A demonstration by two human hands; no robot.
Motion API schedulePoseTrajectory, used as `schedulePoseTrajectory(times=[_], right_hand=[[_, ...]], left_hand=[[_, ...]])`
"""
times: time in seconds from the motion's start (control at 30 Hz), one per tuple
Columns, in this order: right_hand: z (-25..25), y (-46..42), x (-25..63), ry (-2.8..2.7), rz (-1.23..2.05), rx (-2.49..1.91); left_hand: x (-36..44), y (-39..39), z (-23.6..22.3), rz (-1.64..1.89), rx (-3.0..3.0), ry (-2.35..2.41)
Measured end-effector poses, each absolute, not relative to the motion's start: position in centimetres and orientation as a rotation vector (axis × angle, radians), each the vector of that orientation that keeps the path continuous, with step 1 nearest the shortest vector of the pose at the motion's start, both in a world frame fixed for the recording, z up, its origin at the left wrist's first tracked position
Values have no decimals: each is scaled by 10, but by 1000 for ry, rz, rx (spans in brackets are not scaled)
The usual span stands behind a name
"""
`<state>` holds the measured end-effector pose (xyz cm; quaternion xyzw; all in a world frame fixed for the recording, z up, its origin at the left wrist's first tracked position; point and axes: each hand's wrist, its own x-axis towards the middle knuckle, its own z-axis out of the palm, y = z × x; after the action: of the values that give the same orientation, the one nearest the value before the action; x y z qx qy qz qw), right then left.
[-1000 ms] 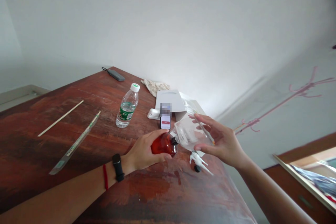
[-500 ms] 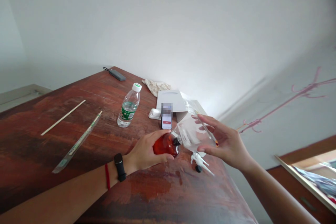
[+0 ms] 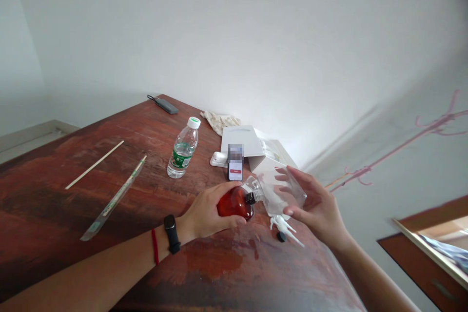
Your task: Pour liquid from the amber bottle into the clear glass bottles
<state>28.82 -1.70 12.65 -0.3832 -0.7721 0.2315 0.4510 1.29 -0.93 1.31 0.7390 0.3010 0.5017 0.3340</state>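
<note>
My left hand [image 3: 210, 209] is wrapped round an amber bottle [image 3: 234, 204], which lies tilted with its black threaded neck pointing right. In my right hand [image 3: 316, 207] is a clear plastic bottle [image 3: 276, 190], gripped by its base end between thumb and fingers. The clear bottle's mouth meets the amber bottle's neck, and I cannot tell whether liquid passes between them. Below the clear bottle, white pump heads [image 3: 283, 226] lie on the table beside a small black cap [image 3: 281, 237].
A water bottle [image 3: 184, 148] stands left of a phone [image 3: 235, 168] leaning by a white box [image 3: 241, 139]. On the wooden table [image 3: 120, 219] lie a bare stick [image 3: 95, 165] and wrapped chopsticks [image 3: 117, 195]. A grey device [image 3: 166, 105] and a cloth [image 3: 221, 121] are farther back.
The clear bottle has turned in my right hand, and its mouth has come against the amber bottle's neck. My left hand keeps its grip. The whole view has shifted slightly.
</note>
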Motion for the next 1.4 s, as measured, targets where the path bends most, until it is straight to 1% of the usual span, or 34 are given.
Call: schedulePoseTrajectory(times=[0.6, 0.83, 1.1, 1.3, 1.4], right_hand=[[51, -31, 282, -1576, 840, -1039], [14, -19, 256, -1409, 1045, -959], [16, -2, 229, -1480, 1367, -922], [7, 8, 219, -1573, 1448, -909], [2, 10, 218, -1673, 1421, -933]], left_hand=[[11, -3, 10, 1314, 1909, 840], [8, 7, 8, 1502, 1825, 883], [3, 22, 11, 1683, 1583, 931], [-4, 35, 15, 1758, 1485, 993], [-6, 40, 15, 1792, 1427, 1026]])
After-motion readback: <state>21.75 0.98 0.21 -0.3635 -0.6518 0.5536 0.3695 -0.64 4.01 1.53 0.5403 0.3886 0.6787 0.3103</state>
